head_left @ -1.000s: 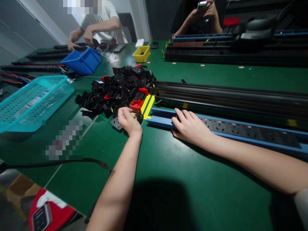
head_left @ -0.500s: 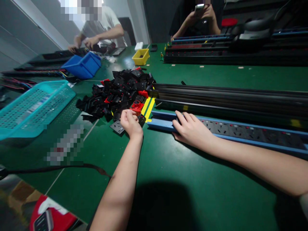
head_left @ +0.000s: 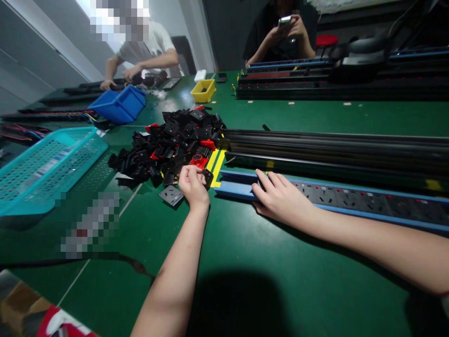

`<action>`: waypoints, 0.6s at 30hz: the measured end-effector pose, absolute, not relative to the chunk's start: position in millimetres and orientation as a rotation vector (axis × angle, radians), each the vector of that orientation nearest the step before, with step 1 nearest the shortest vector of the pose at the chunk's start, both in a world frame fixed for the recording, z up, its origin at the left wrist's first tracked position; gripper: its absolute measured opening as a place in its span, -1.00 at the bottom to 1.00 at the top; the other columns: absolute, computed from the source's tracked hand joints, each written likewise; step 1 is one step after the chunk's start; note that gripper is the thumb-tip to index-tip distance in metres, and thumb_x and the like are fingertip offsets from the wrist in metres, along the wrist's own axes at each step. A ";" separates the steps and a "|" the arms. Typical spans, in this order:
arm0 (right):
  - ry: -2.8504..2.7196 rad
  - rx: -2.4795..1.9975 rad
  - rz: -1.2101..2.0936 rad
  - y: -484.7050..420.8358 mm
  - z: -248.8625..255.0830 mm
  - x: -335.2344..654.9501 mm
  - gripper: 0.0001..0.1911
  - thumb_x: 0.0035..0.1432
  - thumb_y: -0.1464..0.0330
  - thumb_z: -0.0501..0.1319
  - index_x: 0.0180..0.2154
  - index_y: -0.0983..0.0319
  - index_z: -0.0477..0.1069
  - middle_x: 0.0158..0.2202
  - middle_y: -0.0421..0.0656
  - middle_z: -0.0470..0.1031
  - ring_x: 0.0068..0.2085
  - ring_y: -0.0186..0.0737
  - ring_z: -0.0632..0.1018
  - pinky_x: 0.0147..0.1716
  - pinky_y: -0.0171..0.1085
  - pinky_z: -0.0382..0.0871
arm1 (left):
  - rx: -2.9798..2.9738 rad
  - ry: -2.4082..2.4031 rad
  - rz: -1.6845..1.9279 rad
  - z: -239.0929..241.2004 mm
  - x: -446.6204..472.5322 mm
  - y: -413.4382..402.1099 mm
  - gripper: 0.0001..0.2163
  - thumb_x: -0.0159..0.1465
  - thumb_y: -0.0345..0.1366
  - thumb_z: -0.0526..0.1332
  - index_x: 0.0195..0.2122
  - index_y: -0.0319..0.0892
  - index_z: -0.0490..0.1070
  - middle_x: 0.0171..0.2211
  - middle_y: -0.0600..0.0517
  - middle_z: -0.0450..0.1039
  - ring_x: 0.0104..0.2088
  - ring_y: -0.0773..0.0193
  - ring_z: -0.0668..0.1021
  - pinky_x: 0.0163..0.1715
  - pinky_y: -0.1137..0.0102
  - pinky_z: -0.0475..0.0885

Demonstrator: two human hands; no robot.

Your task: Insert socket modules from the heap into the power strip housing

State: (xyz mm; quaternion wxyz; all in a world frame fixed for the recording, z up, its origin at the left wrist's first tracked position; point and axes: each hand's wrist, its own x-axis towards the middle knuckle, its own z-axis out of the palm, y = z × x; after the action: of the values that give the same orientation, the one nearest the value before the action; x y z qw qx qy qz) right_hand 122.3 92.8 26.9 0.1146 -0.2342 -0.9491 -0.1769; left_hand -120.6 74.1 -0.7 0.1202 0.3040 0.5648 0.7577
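Observation:
My left hand (head_left: 194,188) is at the near edge of a heap of black and red socket modules (head_left: 171,145). Its fingers are curled together, and what they hold, if anything, is hidden. A black module (head_left: 208,178) shows just beside the fingertips, and a grey-faced socket module (head_left: 170,195) lies left of the hand. My right hand (head_left: 282,195) grips a blue metal rail (head_left: 235,189) from above, thumb at the near side, fingers over its channel. A row of black socket modules (head_left: 351,199) fills the rail right of that hand; the rail's left end shows bare channel.
Long black rails (head_left: 315,145) lie behind the blue one, near yellow tape (head_left: 216,161). A turquoise basket (head_left: 52,173), a blue bin (head_left: 119,105) and a yellow bin (head_left: 203,91) stand leftward and farther back. Two people sit across the green table (head_left: 245,248), one with a phone (head_left: 284,21).
The whole view has shifted slightly, so the table's contents appear a little lower. Both hands keep nearly the same places and poses. The far person's phone has dropped slightly.

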 end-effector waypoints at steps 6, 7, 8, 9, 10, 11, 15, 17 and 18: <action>-2.788 -0.690 -0.516 92.7 27.9 123.0 -0.70 0.29 0.29 0.14 -0.04 0.35 0.42 0.23 0.33 0.36 0.03 0.22 0.52 0.00 -0.01 0.34 | 0.953 1.789 2.214 -2.4 -123.8 75.4 -0.80 0.30 -0.23 0.09 -0.47 -0.13 0.28 -0.62 0.17 0.16 -0.57 0.40 0.33 -0.44 0.48 0.32; -2.793 -0.691 -0.517 92.6 28.1 123.0 -0.70 0.29 0.28 0.14 -0.04 0.35 0.42 0.23 0.33 0.35 0.03 0.22 0.52 0.01 -0.01 0.34 | 0.955 1.813 2.210 -2.8 -124.3 75.7 -0.80 0.31 -0.23 0.09 -0.46 -0.13 0.28 -0.61 0.17 0.19 -0.55 0.39 0.35 -0.40 0.46 0.35; -2.797 -0.693 -0.517 92.5 28.2 123.0 -0.69 0.30 0.28 0.14 -0.03 0.35 0.41 0.24 0.33 0.35 0.03 0.23 0.52 0.01 0.00 0.34 | 0.954 1.842 2.204 -3.0 -124.6 75.9 -0.80 0.32 -0.23 0.08 -0.45 -0.13 0.29 -0.60 0.16 0.22 -0.53 0.38 0.37 -0.36 0.45 0.37; -2.801 -0.694 -0.518 92.4 28.3 122.9 -0.69 0.30 0.28 0.14 -0.03 0.35 0.41 0.24 0.33 0.35 0.04 0.23 0.52 0.01 0.00 0.34 | 0.951 1.876 2.196 -3.3 -124.7 76.0 -0.81 0.32 -0.23 0.08 -0.44 -0.13 0.29 -0.58 0.15 0.24 -0.51 0.38 0.40 -0.31 0.44 0.39; -2.803 -0.697 -0.519 92.4 28.2 122.8 -0.69 0.30 0.28 0.13 -0.03 0.35 0.41 0.24 0.33 0.35 0.04 0.23 0.52 0.02 -0.01 0.34 | 0.944 1.913 2.184 -3.4 -124.8 76.0 -0.81 0.33 -0.23 0.07 -0.42 -0.13 0.30 -0.57 0.15 0.27 -0.49 0.37 0.42 -0.27 0.42 0.40; -2.805 -0.699 -0.519 92.4 28.2 122.7 -0.69 0.31 0.28 0.13 -0.03 0.35 0.41 0.24 0.33 0.35 0.04 0.23 0.52 0.02 -0.01 0.34 | 0.940 1.951 2.168 -3.7 -124.7 75.9 -0.81 0.34 -0.23 0.07 -0.40 -0.13 0.30 -0.56 0.15 0.30 -0.47 0.36 0.45 -0.24 0.41 0.40; -2.808 -0.701 -0.518 92.6 28.2 122.2 -0.70 0.31 0.27 0.13 -0.04 0.34 0.41 0.24 0.32 0.35 0.04 0.23 0.52 0.00 -0.02 0.36 | 0.960 2.048 2.094 -7.1 -125.5 76.4 -0.85 0.36 -0.21 0.06 -0.30 -0.13 0.32 -0.45 0.12 0.42 -0.36 0.34 0.53 -0.18 0.40 0.40; -2.809 -0.698 -0.518 92.7 28.4 122.1 -0.70 0.31 0.27 0.13 -0.04 0.34 0.41 0.24 0.32 0.35 0.04 0.22 0.52 0.00 -0.02 0.37 | 0.948 2.044 2.071 -10.5 -127.2 77.9 -0.89 0.33 -0.25 0.08 -0.25 -0.13 0.33 -0.39 0.10 0.48 -0.31 0.34 0.56 -0.15 0.40 0.41; -2.809 -0.698 -0.519 92.8 28.4 122.1 -0.70 0.31 0.27 0.13 -0.04 0.35 0.41 0.24 0.32 0.35 0.04 0.22 0.52 0.00 -0.01 0.37 | 0.928 2.036 2.067 -12.4 -128.2 78.8 -0.92 0.31 -0.27 0.10 -0.24 -0.13 0.34 -0.36 0.09 0.50 -0.29 0.33 0.57 -0.15 0.40 0.41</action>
State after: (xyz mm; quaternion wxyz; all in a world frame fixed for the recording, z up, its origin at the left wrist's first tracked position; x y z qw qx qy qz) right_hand 122.1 92.8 28.4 0.1004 -0.2363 -0.9504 -0.1755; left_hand -128.2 78.8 -12.4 0.0478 0.3042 0.6675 0.6779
